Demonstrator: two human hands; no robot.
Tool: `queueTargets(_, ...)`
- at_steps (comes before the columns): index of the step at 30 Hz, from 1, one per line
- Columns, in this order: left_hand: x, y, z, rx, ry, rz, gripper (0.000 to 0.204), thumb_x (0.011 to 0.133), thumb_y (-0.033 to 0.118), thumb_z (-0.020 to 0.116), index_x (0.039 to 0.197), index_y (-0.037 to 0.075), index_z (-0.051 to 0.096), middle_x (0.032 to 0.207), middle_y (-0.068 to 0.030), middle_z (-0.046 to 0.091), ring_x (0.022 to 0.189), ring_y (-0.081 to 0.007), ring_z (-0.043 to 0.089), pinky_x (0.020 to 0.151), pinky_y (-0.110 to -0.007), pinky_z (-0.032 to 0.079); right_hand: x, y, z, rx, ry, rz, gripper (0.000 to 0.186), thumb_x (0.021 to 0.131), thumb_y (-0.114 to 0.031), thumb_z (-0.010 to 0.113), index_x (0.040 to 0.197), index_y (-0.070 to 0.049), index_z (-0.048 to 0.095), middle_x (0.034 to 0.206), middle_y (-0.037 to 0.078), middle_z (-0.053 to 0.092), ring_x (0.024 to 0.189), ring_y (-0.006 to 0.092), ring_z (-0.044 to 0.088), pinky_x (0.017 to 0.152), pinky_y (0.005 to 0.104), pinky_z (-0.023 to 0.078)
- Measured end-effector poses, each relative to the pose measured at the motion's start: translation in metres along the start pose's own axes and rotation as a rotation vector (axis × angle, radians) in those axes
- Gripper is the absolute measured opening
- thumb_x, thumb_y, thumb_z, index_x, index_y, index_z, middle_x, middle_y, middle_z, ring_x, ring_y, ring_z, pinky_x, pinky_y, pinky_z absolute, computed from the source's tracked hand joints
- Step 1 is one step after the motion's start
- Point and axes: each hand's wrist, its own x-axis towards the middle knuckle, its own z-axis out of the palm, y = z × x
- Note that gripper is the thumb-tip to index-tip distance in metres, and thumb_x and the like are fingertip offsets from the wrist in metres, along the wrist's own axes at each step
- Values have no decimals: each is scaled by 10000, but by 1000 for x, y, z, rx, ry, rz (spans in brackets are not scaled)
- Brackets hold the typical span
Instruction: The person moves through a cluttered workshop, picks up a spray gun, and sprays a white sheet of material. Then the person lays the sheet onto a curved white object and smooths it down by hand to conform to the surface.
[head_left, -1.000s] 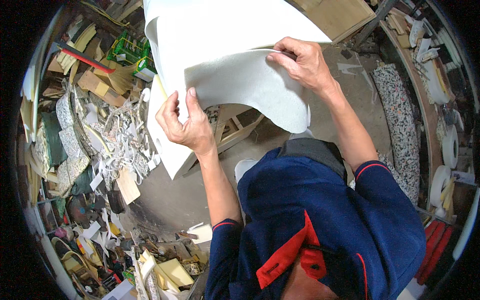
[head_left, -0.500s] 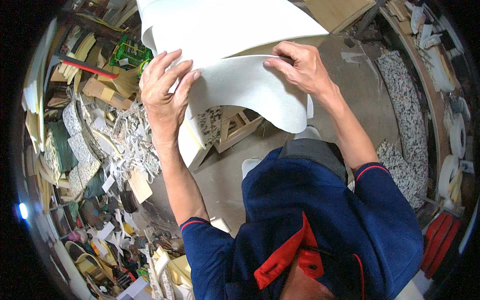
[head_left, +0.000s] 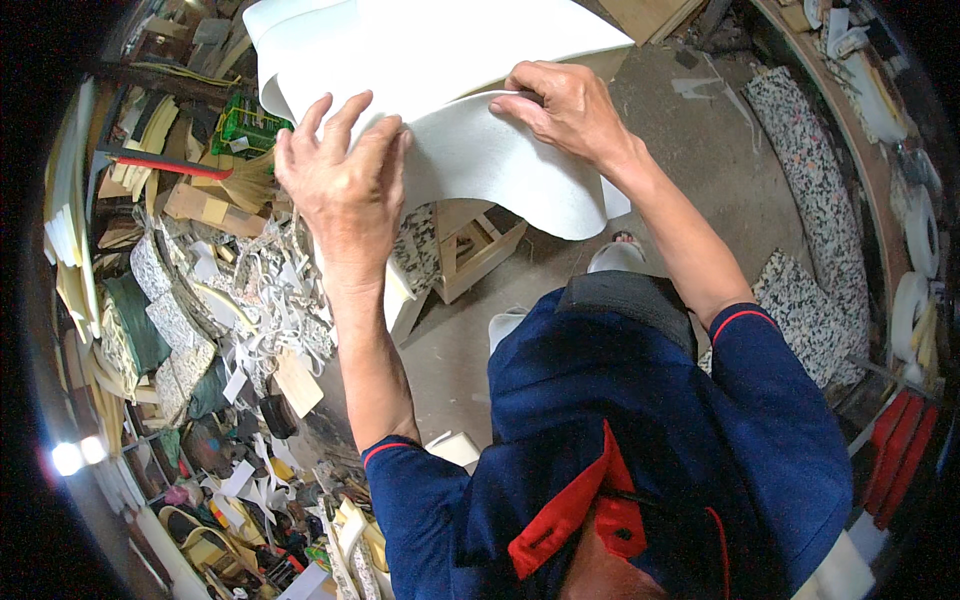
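A big white foam sheet (head_left: 430,60) drooped above the wooden stool (head_left: 470,245). The right hand (head_left: 570,105) pinched its curled edge, probably steadying it, while the left hand (head_left: 340,185) lay flat, fingers spread, smoothing it.

Bright even daylight, sharp centre, fisheye-bent dark rim.

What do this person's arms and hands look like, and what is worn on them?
Both hands, left hand and right hand, are bare: no gloves, rings or watch visible. Forearms are bare too. Short navy sleeves end in thin red piping; the shirt collar is red-lined.
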Motion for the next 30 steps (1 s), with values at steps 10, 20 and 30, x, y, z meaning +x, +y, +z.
queueTargets(10,11,20,19,148,-70,26,85,816,206,730,892,170,716,1121,6,683,1201,-269,549,1053,-597,317,4,8,3,-65,63,-78,265,853,-308,736,809,-55,673,656,59,634,559,192,606,529,326,494)
queueTargets(20,16,30,34,132,-75,53,105,827,206,716,920,157,719,1133,-6,681,1187,-271,559,1048,-580,333,6,12,6,-90,63,-64,277,843,-344,742,805,-80,669,660,38,641,568,181,617,531,326,502)
queueTargets(30,23,35,43,181,-115,28,142,797,181,755,933,147,733,1130,-7,693,1158,-254,589,1031,-471,360,6,16,9,-76,69,-23,285,813,-342,767,816,-77,665,679,49,649,588,189,628,544,334,510)
